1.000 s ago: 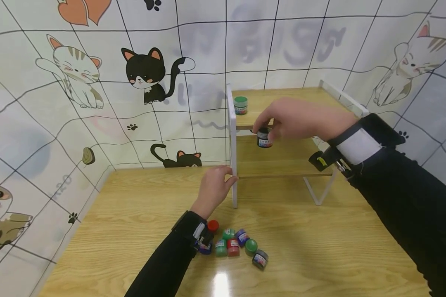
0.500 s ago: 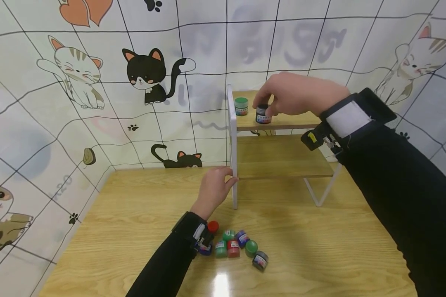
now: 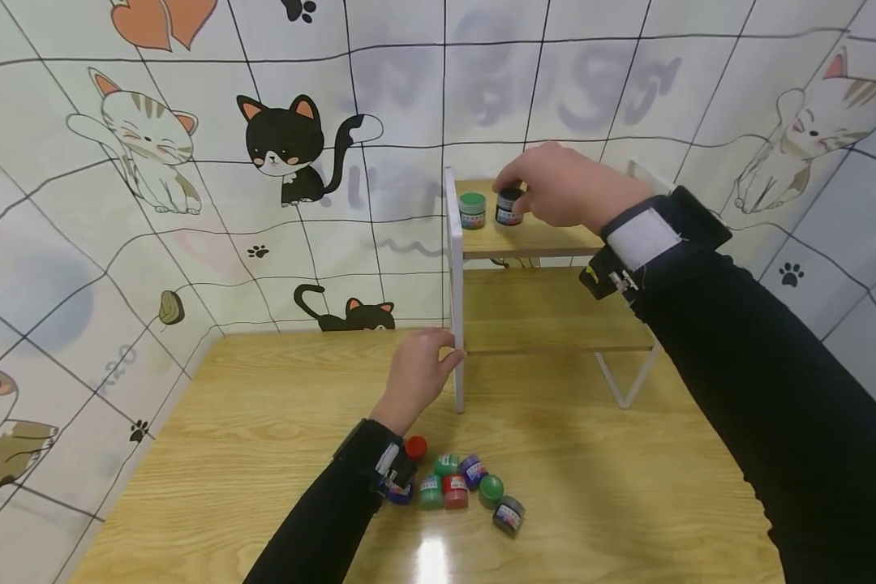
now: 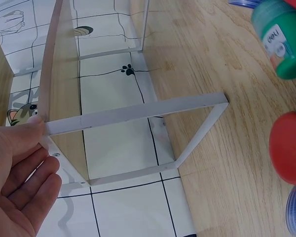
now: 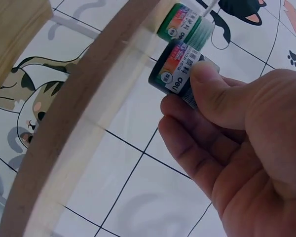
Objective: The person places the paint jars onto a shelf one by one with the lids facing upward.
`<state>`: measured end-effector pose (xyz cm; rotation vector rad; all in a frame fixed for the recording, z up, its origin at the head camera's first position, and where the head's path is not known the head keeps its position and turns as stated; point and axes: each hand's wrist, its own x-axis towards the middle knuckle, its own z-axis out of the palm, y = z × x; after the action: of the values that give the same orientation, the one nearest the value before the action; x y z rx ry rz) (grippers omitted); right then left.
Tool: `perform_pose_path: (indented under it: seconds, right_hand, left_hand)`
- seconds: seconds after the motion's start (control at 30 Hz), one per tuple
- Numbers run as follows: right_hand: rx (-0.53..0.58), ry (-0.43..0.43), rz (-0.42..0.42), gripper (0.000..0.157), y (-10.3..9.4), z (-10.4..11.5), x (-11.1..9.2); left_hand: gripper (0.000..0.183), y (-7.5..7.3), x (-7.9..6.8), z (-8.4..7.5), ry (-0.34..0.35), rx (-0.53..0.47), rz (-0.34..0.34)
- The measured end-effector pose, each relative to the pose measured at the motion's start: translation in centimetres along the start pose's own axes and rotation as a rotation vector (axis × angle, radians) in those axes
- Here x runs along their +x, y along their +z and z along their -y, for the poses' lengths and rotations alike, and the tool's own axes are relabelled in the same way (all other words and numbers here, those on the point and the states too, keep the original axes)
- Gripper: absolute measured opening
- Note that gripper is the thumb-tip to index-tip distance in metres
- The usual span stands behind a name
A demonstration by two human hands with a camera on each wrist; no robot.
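My right hand (image 3: 560,185) pinches a small black-lidded paint jar (image 3: 509,208) by its upper part, upright over the top board of a two-tier wooden shelf (image 3: 547,240). Beside it on the left stands a green paint jar (image 3: 472,211). In the right wrist view the black jar (image 5: 175,69) overlaps the green jar (image 5: 182,24), labels showing. My left hand (image 3: 418,375) holds the shelf's white side frame (image 3: 458,324) near the lower board, thumb in front. The left wrist view shows that hand (image 4: 22,173) at the frame's corner, its other fingers loosely bent.
Several paint jars lie or stand in a cluster on the wooden table (image 3: 277,454) near my left wrist, among them a red jar (image 3: 456,491), a green jar (image 3: 431,492) and a dark jar (image 3: 508,516). A tiled, cat-patterned backdrop (image 3: 212,178) rises behind the shelf.
My right hand has lifted the black paint jar from in front of the lower tier to the top board, then moved it back, level with the green jar. My left hand stays on the frame.
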<state>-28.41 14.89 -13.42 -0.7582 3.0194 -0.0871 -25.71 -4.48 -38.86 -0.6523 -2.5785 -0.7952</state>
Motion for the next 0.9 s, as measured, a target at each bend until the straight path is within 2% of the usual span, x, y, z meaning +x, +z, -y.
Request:
perform_pose_path:
  seconds: [0.57,0.9]
  right_hand:
    - [-0.033,0.037,0.022,0.043,1.0,0.1,1.1]
    - [-0.051,0.048,0.017,0.044,1.5,0.1,1.6]
  left_hand:
    - [0.018,0.1,-0.1,-0.1,0.018,0.007,-0.024]
    - [0.017,0.0,-0.2,-0.2,0.001,0.013,-0.008]
